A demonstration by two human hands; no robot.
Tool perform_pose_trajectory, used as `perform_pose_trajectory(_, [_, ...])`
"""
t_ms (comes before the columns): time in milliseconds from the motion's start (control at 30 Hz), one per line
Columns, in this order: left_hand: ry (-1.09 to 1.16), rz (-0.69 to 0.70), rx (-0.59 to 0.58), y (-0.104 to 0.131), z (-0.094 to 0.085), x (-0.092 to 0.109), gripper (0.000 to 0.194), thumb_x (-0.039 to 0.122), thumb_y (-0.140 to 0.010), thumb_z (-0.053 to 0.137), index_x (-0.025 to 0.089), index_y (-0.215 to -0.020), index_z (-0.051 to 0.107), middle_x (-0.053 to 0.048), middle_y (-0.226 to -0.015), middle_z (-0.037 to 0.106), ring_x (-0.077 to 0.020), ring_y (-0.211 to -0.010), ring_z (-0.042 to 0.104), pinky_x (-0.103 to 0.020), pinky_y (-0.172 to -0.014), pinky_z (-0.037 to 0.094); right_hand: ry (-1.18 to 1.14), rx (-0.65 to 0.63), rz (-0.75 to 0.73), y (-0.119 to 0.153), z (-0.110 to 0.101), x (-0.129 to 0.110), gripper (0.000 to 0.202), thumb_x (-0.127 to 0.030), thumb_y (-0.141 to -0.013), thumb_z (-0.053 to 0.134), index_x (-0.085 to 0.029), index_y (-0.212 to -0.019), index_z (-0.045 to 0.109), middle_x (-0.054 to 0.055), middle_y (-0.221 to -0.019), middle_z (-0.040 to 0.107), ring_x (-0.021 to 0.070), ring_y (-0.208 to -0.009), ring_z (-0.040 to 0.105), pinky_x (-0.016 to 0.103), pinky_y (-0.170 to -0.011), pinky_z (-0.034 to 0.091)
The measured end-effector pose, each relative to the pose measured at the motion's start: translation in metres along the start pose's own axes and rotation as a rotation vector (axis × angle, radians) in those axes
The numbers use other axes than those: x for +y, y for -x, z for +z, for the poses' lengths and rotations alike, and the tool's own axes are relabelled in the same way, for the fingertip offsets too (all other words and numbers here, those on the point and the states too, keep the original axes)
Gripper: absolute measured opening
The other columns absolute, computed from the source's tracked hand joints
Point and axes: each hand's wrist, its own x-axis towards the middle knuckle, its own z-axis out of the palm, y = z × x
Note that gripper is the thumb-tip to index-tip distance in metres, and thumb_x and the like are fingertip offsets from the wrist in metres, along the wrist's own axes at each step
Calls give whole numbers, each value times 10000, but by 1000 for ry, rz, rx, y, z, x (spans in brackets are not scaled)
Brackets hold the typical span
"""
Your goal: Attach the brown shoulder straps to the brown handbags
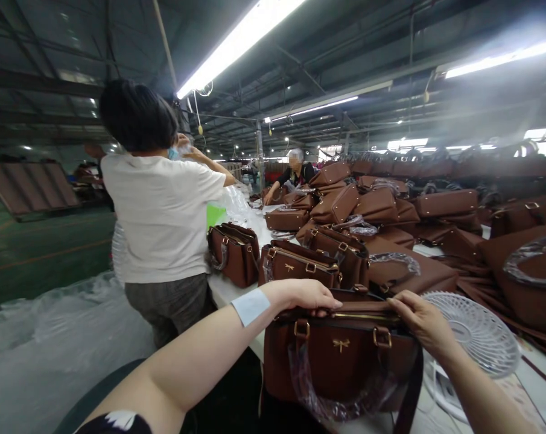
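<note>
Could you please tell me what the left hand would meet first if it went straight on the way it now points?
Along the top of the brown handbag, the left hand would likely meet the right hand first, though depth is hard to judge.

My handbag (315, 367) sits at 12, left hand (315, 295) and right hand (415, 313) on its top edge. Fan (474, 331) at 2, on table (225, 291). Three handbags (295, 265) behind mine, 11 to 12. Bag pile (390, 208) at 1. Co-worker (164, 217) at 11, plastic sheeting (73, 337) at 10.
</note>
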Motion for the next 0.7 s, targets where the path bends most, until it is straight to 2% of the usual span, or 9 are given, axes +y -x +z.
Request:
perform_pose_trajectory(100, [-169, -10, 86, 19, -3, -6, 340, 470, -869, 574, 165, -738, 647, 44, -617, 548, -82, -529, 425, -227, -531, 322, 60, -31, -17, 2, -1, 1, 462, -662, -791, 518, -236, -630, 589, -3, -647, 580, 179, -628, 565, 284, -626, 432])
perform_pose_trajectory(200, [-335, 46, 144, 42, -6, -20, 306, 423, -882, 549, 166, -799, 692, 36, -649, 565, -92, -583, 465, -218, -563, 345, 74, -59, -4, 5, -2, 0, 491, -697, -780, 516, -238, -608, 561, -14, -590, 563, 170, -574, 542, 278, -578, 420])
perform_pose_trajectory(267, [-408, 108, 231, 55, -5, -33, 255, 383, -867, 575, 173, -854, 717, 12, -735, 617, -115, -669, 535, -221, -629, 397, 89, -79, 13, 7, -2, 2, 495, -710, -769, 529, -240, -618, 564, -25, -547, 544, 165, -539, 523, 274, -543, 409])
perform_pose_trajectory(333, [-441, 169, 379, 66, -2, -46, 212, 347, -839, 620, 187, -928, 726, -19, -848, 649, -146, -777, 591, -240, -716, 448, 80, -108, 13, 9, -3, 8, 493, -707, -794, 508, -241, -654, 588, -23, -559, 567, 173, -552, 540, 280, -551, 428])
perform_pose_trajectory(433, [-412, 235, 694, 85, 12, -62, 263, 322, -837, 635, 190, -1059, 684, -48, -934, 643, -174, -863, 612, -291, -805, 489, -61, -67, 39, 18, -11, 26, 544, -687, -890, 354, -238, -864, 661, 29, -793, 703, 214, -733, 642, 330, -696, 512])
perform_pose_trajectory(500, [-377, 260, 926, 100, 30, -68, 271, 312, -872, 603, 177, -1105, 639, -54, -940, 635, -180, -876, 608, -321, -828, 496, -180, 67, 124, 33, -22, 39, 594, -685, -908, 302, -218, -992, 659, 79, -926, 727, 237, -824, 669, 373, -766, 532])
perform_pose_trajectory(567, [-343, 313, 1073, 114, 58, -69, 239, 288, -908, 561, 176, -1114, 606, -52, -939, 629, -175, -880, 599, -323, -828, 495, -218, 226, 236, 56, -37, 49, 590, -685, -901, 333, -196, -980, 654, 108, -899, 723, 242, -787, 671, 376, -737, 538])
perform_pose_trajectory(633, [-307, 390, 1070, 123, 92, -67, 216, 259, -920, 545, 179, -1117, 583, -50, -941, 623, -166, -868, 589, -305, -803, 495, -91, 304, 340, 86, -53, 55, 535, -650, -899, 382, -194, -891, 661, 106, -827, 713, 235, -742, 661, 362, -706, 526])
perform_pose_trajectory(700, [-270, 465, 956, 123, 127, -63, 214, 240, -911, 552, 180, -1116, 571, -54, -951, 623, -166, -868, 584, -300, -794, 494, 136, 229, 417, 118, -66, 58, 484, -623, -869, 442, -204, -807, 675, 83, -759, 705, 233, -721, 653, 356, -691, 504])
